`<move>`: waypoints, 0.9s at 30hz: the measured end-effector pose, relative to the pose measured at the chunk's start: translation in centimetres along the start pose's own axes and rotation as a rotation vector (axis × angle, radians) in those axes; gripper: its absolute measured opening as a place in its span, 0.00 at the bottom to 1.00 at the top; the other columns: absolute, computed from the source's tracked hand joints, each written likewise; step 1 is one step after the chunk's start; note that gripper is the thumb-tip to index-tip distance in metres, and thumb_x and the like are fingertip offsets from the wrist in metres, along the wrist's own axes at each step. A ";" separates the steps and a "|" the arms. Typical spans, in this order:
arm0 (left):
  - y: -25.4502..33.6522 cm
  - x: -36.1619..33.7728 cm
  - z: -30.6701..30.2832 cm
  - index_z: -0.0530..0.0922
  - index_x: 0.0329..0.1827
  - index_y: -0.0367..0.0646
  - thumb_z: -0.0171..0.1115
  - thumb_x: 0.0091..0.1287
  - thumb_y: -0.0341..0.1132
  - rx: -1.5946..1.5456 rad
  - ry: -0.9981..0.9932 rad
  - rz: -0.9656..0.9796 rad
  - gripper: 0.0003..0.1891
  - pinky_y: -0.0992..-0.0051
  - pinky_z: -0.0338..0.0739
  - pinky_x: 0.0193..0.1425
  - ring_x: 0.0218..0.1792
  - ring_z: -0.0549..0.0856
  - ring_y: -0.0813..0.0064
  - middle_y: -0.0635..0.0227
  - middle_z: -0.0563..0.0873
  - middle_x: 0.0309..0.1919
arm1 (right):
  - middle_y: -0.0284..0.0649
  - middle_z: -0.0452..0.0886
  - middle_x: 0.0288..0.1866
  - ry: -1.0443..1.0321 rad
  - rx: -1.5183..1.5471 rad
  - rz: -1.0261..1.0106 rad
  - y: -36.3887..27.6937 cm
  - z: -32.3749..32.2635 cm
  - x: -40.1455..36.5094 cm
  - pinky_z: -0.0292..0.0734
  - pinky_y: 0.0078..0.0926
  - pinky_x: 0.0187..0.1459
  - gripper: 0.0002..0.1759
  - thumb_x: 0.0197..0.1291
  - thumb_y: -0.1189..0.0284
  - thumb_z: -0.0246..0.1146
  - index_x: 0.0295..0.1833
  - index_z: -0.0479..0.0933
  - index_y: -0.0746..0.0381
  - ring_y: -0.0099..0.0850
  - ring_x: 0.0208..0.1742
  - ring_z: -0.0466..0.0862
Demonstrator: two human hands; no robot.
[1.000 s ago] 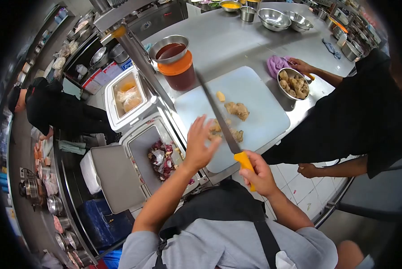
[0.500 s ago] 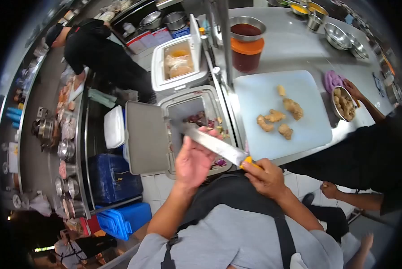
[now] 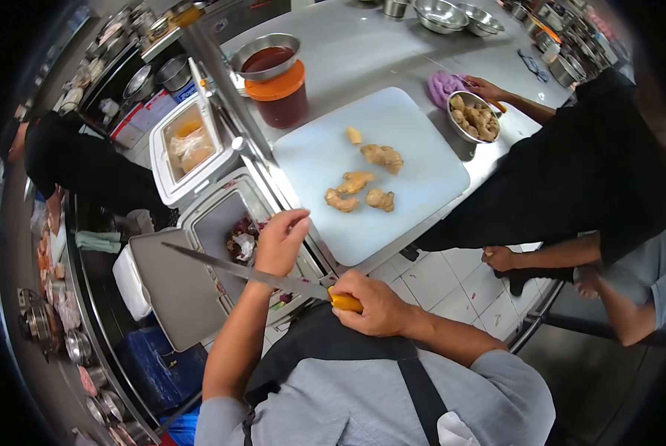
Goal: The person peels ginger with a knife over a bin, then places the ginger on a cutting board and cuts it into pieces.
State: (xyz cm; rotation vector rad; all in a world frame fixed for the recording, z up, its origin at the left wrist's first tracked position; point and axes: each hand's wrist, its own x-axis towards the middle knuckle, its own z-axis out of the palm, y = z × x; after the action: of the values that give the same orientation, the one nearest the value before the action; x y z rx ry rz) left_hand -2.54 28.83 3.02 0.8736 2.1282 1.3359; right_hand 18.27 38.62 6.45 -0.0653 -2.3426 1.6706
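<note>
My right hand is closed around the yellow handle of a long knife, held in front of my apron. The blade points left and passes across my left forearm in this view. My left hand holds nothing, its fingers stretched toward the near left edge of a white cutting board. On that board lie several pieces of ginger, one of them small and pale. Beneath my left hand is an open grey bin with scraps inside.
Beyond the board stands a red-brown tub with a metal bowl on it. To the right, a person's hand is by a bowl of ginger and a purple cloth. A white cooler stands left; another person works beyond.
My left hand has left the knife blade and moved toward the cutting board. The knife stays in my right hand. The view has turned, so the board appears further left.
</note>
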 end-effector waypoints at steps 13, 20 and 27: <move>5.7 7.5 11.1 0.79 0.54 0.41 0.55 0.61 0.33 0.472 -0.268 0.540 0.18 0.65 0.73 0.38 0.39 0.83 0.61 0.58 0.84 0.41 | 0.47 0.81 0.46 0.187 -0.099 -0.031 -1.2 -2.1 -3.1 0.80 0.35 0.42 0.30 0.56 0.66 0.72 0.61 0.70 0.63 0.47 0.41 0.84; 1.3 -0.1 0.5 0.77 0.50 0.42 0.48 0.68 0.44 -1.348 0.127 -0.513 0.18 0.74 0.68 0.23 0.22 0.76 0.71 0.66 0.82 0.31 | 0.50 0.80 0.49 0.267 -0.127 -0.129 0.8 -1.9 0.6 0.80 0.37 0.45 0.33 0.57 0.68 0.71 0.66 0.68 0.64 0.47 0.45 0.84; -3.3 -6.4 -4.6 0.76 0.37 0.47 0.51 0.73 0.47 -1.523 0.184 -0.389 0.14 0.77 0.63 0.20 0.20 0.74 0.75 0.69 0.80 0.26 | 0.51 0.76 0.49 0.062 -0.182 -0.154 0.4 6.2 7.4 0.78 0.42 0.45 0.38 0.52 0.79 0.63 0.71 0.63 0.62 0.50 0.46 0.79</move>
State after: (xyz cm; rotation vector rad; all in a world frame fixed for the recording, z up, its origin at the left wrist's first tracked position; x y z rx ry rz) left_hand -2.14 20.29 2.32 -0.2903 0.7253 2.1666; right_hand 9.61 34.45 5.63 0.0277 -2.3812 1.3635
